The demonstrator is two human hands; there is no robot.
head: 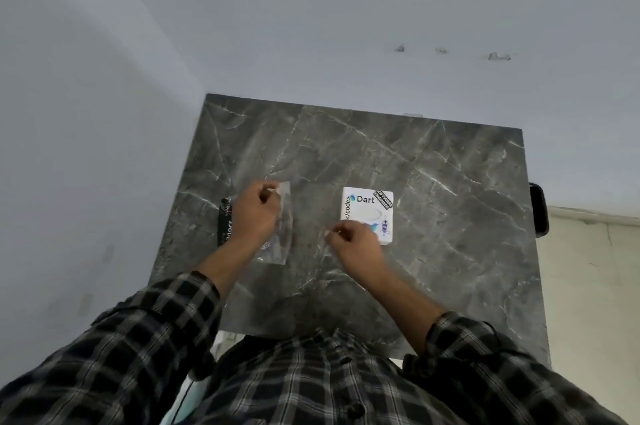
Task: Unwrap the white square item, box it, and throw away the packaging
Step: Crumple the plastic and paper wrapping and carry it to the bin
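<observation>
The white square item [367,208], covered with stickers reading "Dart" and "code", lies flat on the dark marble table [433,182], right of centre. My right hand [353,244] sits over its near left corner, fingers pinched together and pointing left. A tiny pale bit at the fingertips is too small to identify. My left hand [256,216] is shut on the top edge of a clear plastic wrapper [284,227], which hangs down to the table. A narrow black box [225,223] with white lettering lies just left of that hand, partly hidden by it.
The table stands in a corner against pale walls at the back and left. A dark object [538,209] sticks out past the table's right edge. Beige floor shows to the right.
</observation>
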